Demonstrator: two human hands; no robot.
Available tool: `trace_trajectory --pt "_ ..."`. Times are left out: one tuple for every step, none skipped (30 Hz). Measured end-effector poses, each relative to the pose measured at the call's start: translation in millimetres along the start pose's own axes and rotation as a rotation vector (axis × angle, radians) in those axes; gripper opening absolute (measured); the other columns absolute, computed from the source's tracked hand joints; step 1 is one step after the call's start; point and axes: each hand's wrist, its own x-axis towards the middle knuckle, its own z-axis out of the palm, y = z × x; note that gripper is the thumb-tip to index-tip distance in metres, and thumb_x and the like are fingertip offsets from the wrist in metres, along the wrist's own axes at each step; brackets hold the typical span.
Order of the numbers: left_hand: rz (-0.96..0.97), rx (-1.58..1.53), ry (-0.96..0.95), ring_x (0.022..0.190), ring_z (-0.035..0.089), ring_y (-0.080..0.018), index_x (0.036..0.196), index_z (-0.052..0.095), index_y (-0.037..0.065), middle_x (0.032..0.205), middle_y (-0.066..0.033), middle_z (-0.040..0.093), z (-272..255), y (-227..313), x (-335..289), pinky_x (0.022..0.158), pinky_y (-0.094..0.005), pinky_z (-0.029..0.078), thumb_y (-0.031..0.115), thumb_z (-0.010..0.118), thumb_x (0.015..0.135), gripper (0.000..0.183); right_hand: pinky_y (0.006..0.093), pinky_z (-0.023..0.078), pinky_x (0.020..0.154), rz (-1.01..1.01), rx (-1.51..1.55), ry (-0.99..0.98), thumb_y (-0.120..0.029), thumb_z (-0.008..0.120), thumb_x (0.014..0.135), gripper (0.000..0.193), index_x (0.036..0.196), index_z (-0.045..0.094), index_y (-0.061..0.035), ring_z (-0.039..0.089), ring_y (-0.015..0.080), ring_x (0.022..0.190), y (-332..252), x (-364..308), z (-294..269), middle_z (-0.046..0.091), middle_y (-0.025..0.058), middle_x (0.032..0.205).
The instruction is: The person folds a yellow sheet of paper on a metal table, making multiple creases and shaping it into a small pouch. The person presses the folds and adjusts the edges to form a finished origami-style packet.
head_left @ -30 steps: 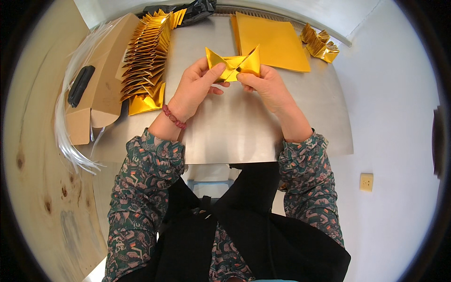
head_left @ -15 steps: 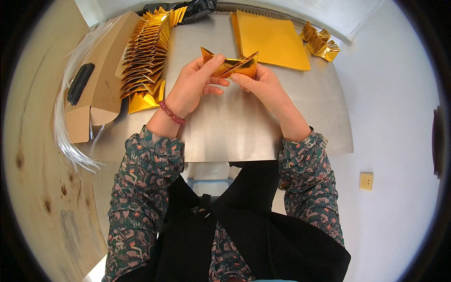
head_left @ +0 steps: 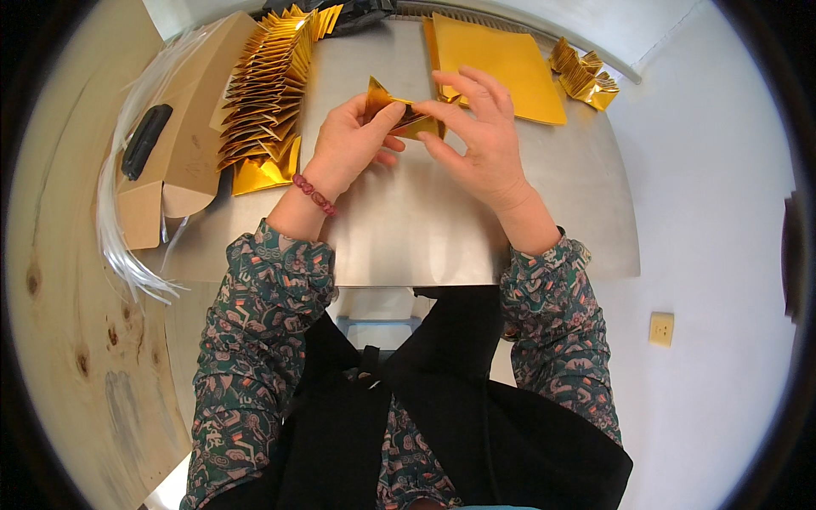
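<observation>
A partly folded piece of shiny gold foil paper (head_left: 422, 129) is held just above the metal table. My left hand (head_left: 347, 140) is closed on its left side, the thumb pressing along the top fold, and a pointed corner sticks up past the fingers. Over the paper's right side, my right hand (head_left: 486, 140) is open with its fingers spread. Its index fingertip touches the upper fold; the thumb tip is by the lower edge. Part of the paper is hidden behind the fingers.
A long row of folded gold foil pieces (head_left: 265, 102) lies to the left, beside a cardboard box (head_left: 191, 127) with a black object (head_left: 146, 142) and white strips (head_left: 109, 204). Flat gold sheets (head_left: 501, 72) are stacked at the back right, near a small folded bunch (head_left: 585, 76).
My right hand has let go of the paper's right end, its fingers now lifted and spread. The paper's right side is folded inward, so it looks shorter. My left hand keeps its hold.
</observation>
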Motion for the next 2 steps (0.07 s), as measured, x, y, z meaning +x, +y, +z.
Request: trace_trajectory --pt "0.001 0.011 0.004 0.080 0.075 -0.0152 0.127 0.068 0.000 0.112 -0.0089 0.077 -1.1 0.7 0.4 0.062 -0.0263 0.061 0.037 0.073 0.104 0.043 0.0464 0.046 0.113 0.011 -0.006 -0.029 -0.013 0.087 0.078 0.035 0.112 0.082 -0.0176 0.051 0.0348 0.139 -0.7 0.0 1.2 0.066 0.0053 0.142" --pt "0.000 0.013 0.000 0.080 0.075 -0.0152 0.127 0.068 0.000 0.112 -0.0089 0.077 -1.2 1.0 0.3 0.062 -0.0263 0.061 0.037 0.073 0.104 0.043 0.0463 0.045 0.115 0.019 -0.008 -0.052 -0.012 0.087 0.078 0.035 0.112 0.082 -0.0184 0.050 0.0349 0.142 -0.9 0.0 2.2 0.066 0.0045 0.144"
